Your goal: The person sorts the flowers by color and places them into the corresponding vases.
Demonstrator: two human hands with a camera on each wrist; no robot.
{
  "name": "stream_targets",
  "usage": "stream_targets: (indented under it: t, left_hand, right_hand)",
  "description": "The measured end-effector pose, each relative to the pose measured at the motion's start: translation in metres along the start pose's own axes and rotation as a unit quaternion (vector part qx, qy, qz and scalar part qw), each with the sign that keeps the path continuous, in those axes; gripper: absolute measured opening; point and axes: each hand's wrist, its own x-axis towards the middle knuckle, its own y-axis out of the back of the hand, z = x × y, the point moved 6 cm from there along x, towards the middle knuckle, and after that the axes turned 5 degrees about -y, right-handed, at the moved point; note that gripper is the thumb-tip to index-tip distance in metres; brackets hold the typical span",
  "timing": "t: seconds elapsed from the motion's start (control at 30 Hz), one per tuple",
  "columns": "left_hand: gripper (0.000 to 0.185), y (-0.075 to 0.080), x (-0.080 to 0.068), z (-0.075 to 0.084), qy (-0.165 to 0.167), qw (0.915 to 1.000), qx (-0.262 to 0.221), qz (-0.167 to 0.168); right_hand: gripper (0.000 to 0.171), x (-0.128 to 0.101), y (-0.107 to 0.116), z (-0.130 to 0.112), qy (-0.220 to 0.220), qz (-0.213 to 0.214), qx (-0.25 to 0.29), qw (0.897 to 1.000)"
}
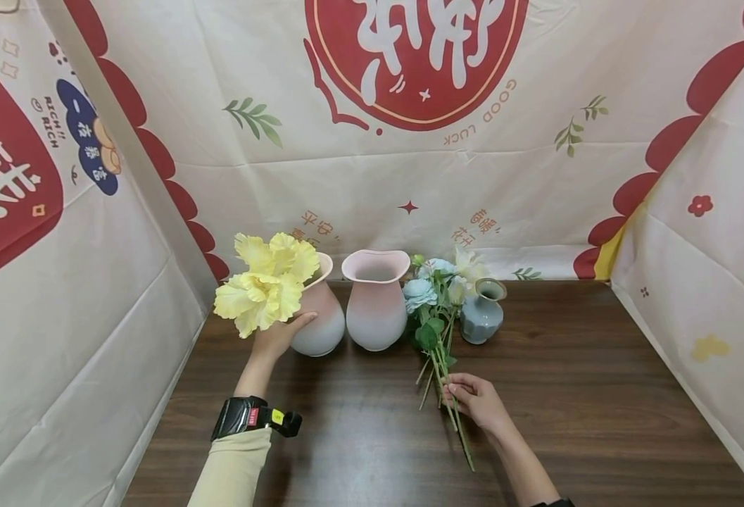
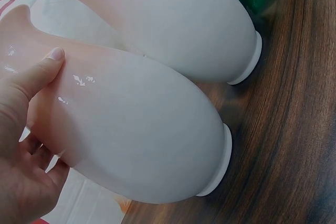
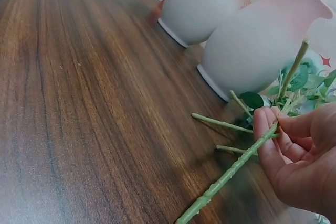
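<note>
My left hand (image 1: 278,336) grips the neck of the left pink-and-white vase (image 1: 319,325), thumb on its near side, fingers curled at the other. Large yellow flowers (image 1: 267,282) spread over that vase's mouth and hide part of the rim. In the left wrist view the thumb lies on the glossy pink part of the vase (image 2: 136,129). A green flower stem (image 3: 226,179) is pinched between the thumb and fingers of my right hand (image 1: 476,401). It belongs to a bunch of blue and white flowers (image 1: 435,289) whose heads lie toward the back, stems pointing at me.
A second pink-and-white vase (image 1: 376,310) stands upright just right of the gripped one. Right of the bunch is a small blue-grey vase (image 1: 482,313) with a narrow neck. Printed cloth (image 1: 372,176) walls the brown wooden table (image 1: 568,394) at the back and both sides.
</note>
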Motion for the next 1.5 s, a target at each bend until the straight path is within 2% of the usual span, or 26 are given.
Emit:
stream_targets:
  t: [0.13,0.37,0.57,0.73,0.93,1.27,1.5]
  left_hand:
    - [0.032,0.001,-0.001,0.001,-0.001,1.0000,-0.001,-0.001]
    - [0.033,0.001,-0.001,0.001,-0.002,1.0000,-0.002,0.002]
    - [0.034,0.001,-0.001,0.000,0.000,1.0000,0.000,0.002]
    - [0.036,0.002,-0.002,0.000,0.003,1.0000,-0.002,-0.001]
    - [0.034,0.002,-0.002,0.001,0.001,1.0000,0.000,-0.002]
    - [0.044,0.002,-0.002,0.001,-0.001,1.0000,-0.001,0.001]
    - [0.039,0.001,-0.002,0.001,0.004,1.0000,-0.002,-0.001]
  right_hand:
    - [0.033,-0.001,0.001,-0.001,0.000,0.007,-0.002,1.000]
    - [0.035,-0.004,0.003,-0.009,0.029,-0.003,0.008,1.000]
    - [0.033,-0.008,0.004,-0.018,0.047,0.012,-0.001,0.999]
    - [0.031,-0.009,0.005,-0.021,0.056,0.024,0.015,0.998]
    - [0.033,-0.013,0.007,-0.033,0.091,0.031,0.033,0.995]
    - [0.036,-0.020,0.009,-0.058,0.163,0.021,0.065,0.984]
    - [0.032,-0.023,0.010,-0.067,0.182,0.024,0.063,0.981]
